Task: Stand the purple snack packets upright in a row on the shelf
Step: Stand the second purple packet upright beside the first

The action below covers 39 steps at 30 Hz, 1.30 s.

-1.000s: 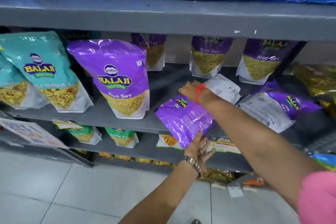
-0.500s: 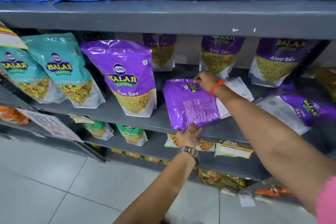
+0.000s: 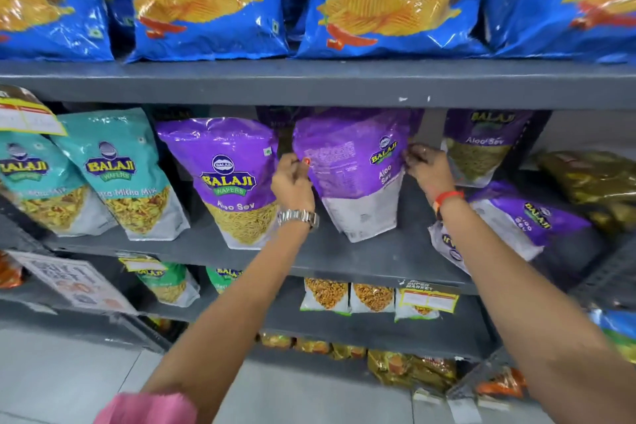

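Both hands are gripping a purple Aloo Sev packet [image 3: 351, 169] upright on the grey shelf [image 3: 344, 251].

The left hand [image 3: 292, 182] is pinching its left edge, the right hand [image 3: 428, 169] its right edge; another upright Aloo Sev packet [image 3: 229, 179] is standing just left of the left fingers.

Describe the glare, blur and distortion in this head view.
Head view: bright glare streaks on the blue chip bags above; wide-angle bending tilts the teal packets at the left edge; the pink sleeve is blurred; the held purple packet has soft, barely legible back print.
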{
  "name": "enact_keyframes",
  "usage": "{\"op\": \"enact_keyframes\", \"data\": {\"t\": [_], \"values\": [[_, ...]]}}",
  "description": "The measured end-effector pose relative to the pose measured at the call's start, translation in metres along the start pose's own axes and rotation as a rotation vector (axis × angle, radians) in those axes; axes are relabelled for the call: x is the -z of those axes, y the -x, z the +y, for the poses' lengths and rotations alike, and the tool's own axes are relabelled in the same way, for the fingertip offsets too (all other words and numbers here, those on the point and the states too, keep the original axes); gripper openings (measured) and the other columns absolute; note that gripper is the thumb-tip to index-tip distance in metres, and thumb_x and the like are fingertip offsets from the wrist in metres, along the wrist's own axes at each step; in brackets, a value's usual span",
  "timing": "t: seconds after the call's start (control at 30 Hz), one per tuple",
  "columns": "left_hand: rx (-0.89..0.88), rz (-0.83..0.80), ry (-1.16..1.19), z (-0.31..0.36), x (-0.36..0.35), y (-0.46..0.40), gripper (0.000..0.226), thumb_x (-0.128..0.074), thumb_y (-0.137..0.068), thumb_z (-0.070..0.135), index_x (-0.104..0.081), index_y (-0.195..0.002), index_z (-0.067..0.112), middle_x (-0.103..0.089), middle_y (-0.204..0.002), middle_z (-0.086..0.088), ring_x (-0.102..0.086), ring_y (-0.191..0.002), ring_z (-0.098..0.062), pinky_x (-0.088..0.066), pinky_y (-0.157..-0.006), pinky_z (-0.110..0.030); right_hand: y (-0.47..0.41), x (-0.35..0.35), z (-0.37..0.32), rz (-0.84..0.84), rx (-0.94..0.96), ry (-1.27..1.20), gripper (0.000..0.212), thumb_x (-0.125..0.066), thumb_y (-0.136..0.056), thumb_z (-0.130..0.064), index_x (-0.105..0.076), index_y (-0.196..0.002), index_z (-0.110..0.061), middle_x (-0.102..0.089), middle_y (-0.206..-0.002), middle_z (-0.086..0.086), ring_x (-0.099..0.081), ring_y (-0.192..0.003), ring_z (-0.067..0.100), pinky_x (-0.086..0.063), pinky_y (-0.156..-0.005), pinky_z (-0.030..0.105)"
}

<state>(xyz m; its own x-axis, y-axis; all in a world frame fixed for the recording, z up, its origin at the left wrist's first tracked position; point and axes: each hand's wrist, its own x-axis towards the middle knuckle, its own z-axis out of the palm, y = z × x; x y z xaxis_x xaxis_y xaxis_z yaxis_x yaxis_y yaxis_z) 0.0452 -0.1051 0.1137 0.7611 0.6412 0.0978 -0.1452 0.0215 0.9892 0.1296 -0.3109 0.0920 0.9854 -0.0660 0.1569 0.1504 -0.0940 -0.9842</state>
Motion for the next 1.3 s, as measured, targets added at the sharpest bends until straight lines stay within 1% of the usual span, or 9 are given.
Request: {"op": "enact_keyframes", "data": {"t": [0.1, 0.3, 0.47, 0.6, 0.73, 0.9, 1.03, 1.13, 1.3], "values": [[-0.01, -0.038, -0.074, -0.001, -0.005, -0.011, 0.02, -0.051, -0.082, -0.004, -0.063, -0.095, 0.003, -0.066, -0.084, -0.021, -0.059, -0.078, -0.023, -0.054, -0.084, -0.055, 0.017, -0.001, 0.024, 0.089, -0.084, -0.103, 0.026, -0.057, -0.087, -0.005, -0.058, -0.071, -0.026, -0.06, -0.074, -0.004, -0.054, -0.074, 0.009, -0.046, -0.092, 0.045], [-0.029, -0.061, -0.083, 0.009, -0.016, -0.013, 0.024, -0.051, -0.082, -0.01, -0.061, -0.103, -0.008, -0.06, -0.08, -0.007, -0.051, -0.059, 0.0, -0.051, -0.068, -0.02, 0.032, -0.003, 0.015, 0.142, -0.2, -0.234, 0.032, -0.047, -0.09, 0.002, -0.054, -0.07, -0.022, -0.053, -0.073, -0.001, -0.048, -0.067, 0.007, -0.046, -0.095, 0.042], [-0.124, -0.011, -0.115, 0.009, -0.012, 0.003, 0.039, -0.055, -0.078, -0.01, -0.052, -0.116, -0.001, -0.06, -0.103, -0.012, -0.056, -0.078, -0.013, -0.048, -0.068, -0.011, 0.037, 0.005, 0.008, 0.124, -0.289, -0.412, 0.034, -0.033, -0.093, 0.004, -0.053, -0.074, -0.016, -0.066, -0.058, -0.002, -0.051, -0.063, 0.014, -0.049, -0.06, 0.02], [-0.346, -0.06, -0.373, -0.015, -0.011, 0.035, 0.051, -0.076, -0.065, 0.014, -0.05, -0.107, 0.001, -0.044, -0.115, -0.019, -0.052, -0.098, -0.031, -0.047, -0.084, -0.038, 0.05, 0.011, 0.01, 0.071, -0.278, -0.255, 0.039, -0.029, -0.091, 0.007, -0.055, -0.073, -0.015, -0.069, -0.05, -0.009, -0.064, -0.056, 0.011, -0.055, -0.049, 0.017], [-0.337, -0.416, -0.338, -0.035, -0.009, 0.067, 0.068, -0.075, -0.052, 0.049, -0.041, -0.106, 0.025, -0.046, -0.11, -0.002, -0.052, -0.101, -0.023, -0.049, -0.086, -0.037, 0.068, 0.008, 0.017, -0.271, -0.235, -0.128, 0.021, -0.046, -0.09, 0.0, -0.06, -0.087, -0.016, -0.065, -0.079, 0.007, -0.061, -0.069, 0.014, -0.058, -0.058, 0.019], [-0.188, -0.59, -0.216, -0.04, -0.011, 0.064, 0.08, -0.074, -0.062, 0.029, -0.032, -0.128, 0.008, -0.049, -0.126, -0.007, -0.052, -0.11, -0.013, -0.043, -0.091, -0.011, 0.08, -0.022, 0.013, -0.329, -0.261, -0.111, 0.024, -0.057, -0.083, 0.007, -0.052, -0.077, -0.015, -0.056, -0.07, 0.007, -0.062, -0.056, 0.005, -0.056, -0.05, 0.016], [-0.151, -0.395, -0.212, -0.038, -0.005, 0.038, 0.044, -0.059, -0.083, 0.012, -0.044, -0.122, 0.0, -0.059, -0.121, -0.022, -0.055, -0.1, -0.019, -0.05, -0.093, -0.035, 0.083, -0.037, 0.014, -0.179, -0.183, -0.047, 0.023, -0.07, -0.077, -0.004, -0.053, -0.072, -0.019, -0.054, -0.065, 0.003, -0.057, -0.048, -0.003, -0.048, -0.043, 0.011], [-0.053, -0.271, -0.202, -0.034, -0.001, 0.023, 0.049, -0.054, -0.087, 0.009, -0.037, -0.131, -0.003, -0.047, -0.134, -0.009, -0.048, -0.111, -0.015, -0.042, -0.082, -0.003, 0.076, -0.036, 0.015, 0.056, -0.127, -0.076, 0.024, -0.075, -0.074, -0.012, -0.055, -0.084, -0.02, -0.054, -0.078, 0.0, -0.056, -0.073, 0.013, -0.049, -0.063, 0.022], [0.152, -0.231, -0.184, -0.041, -0.001, 0.0, 0.059, -0.053, -0.088, 0.027, -0.032, -0.137, 0.002, -0.039, -0.143, -0.023, -0.041, -0.13, -0.034, -0.037, -0.1, -0.029, 0.067, -0.029, 0.014, 0.031, -0.175, -0.094, 0.063, -0.071, -0.078, -0.027, -0.037, -0.13, -0.021, -0.037, -0.13, 0.003, -0.039, -0.118, 0.017, -0.034, -0.102, 0.031]]}}
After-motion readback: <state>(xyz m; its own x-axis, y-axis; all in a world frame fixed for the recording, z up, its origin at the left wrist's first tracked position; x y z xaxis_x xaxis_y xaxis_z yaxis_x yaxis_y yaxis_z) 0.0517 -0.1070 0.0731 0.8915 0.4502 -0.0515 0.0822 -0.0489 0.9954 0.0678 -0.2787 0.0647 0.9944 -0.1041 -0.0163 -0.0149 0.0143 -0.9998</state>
